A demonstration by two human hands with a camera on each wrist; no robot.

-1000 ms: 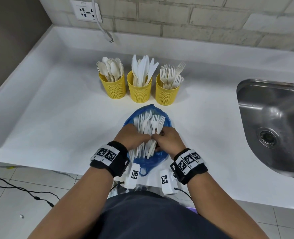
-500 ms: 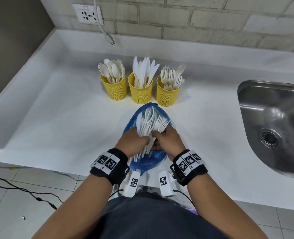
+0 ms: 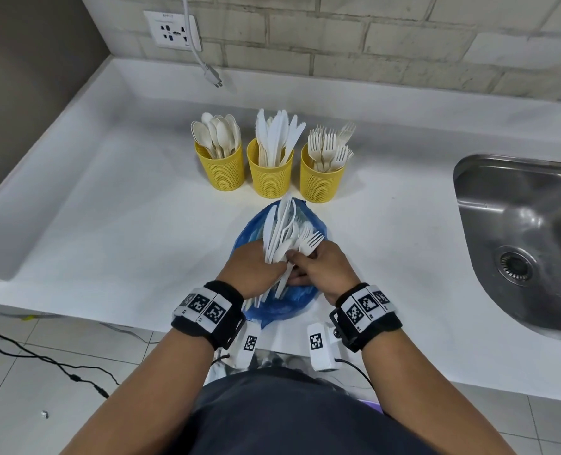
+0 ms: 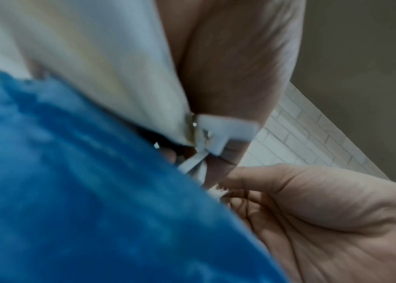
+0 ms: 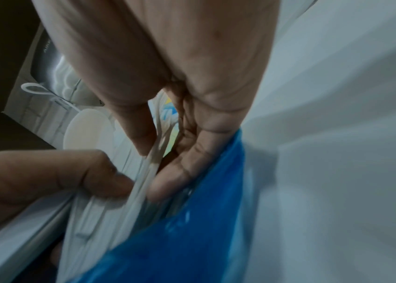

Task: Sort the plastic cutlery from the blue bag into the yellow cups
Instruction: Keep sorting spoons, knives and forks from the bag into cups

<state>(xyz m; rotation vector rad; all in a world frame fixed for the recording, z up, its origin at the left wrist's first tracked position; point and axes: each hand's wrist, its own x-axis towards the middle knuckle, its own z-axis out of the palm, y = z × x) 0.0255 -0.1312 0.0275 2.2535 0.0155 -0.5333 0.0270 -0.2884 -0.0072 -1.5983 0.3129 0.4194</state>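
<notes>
A blue bag (image 3: 292, 300) lies on the white counter near its front edge. Over it my left hand (image 3: 256, 267) grips a fanned bunch of white plastic cutlery (image 3: 280, 231), knives, spoons and forks mixed, pointing away from me. My right hand (image 3: 318, 261) pinches a fork (image 3: 310, 243) at the bunch's right side. The wrist views show the blue bag (image 4: 83, 191) and handles (image 5: 143, 181) pinched between thumb and fingers. Behind stand three yellow cups: spoons (image 3: 221, 167), knives (image 3: 270, 174), forks (image 3: 322, 178).
A steel sink (image 3: 522, 238) is set into the counter at the right. A wall socket (image 3: 170, 29) with a hanging white cable (image 3: 203, 64) is at the back. Black cables lie on the tiled floor at the left.
Both hands have lifted the bunch of cutlery up off the bag and tilted it more upright; the right hand has shifted onto a fork at the bunch's right side.
</notes>
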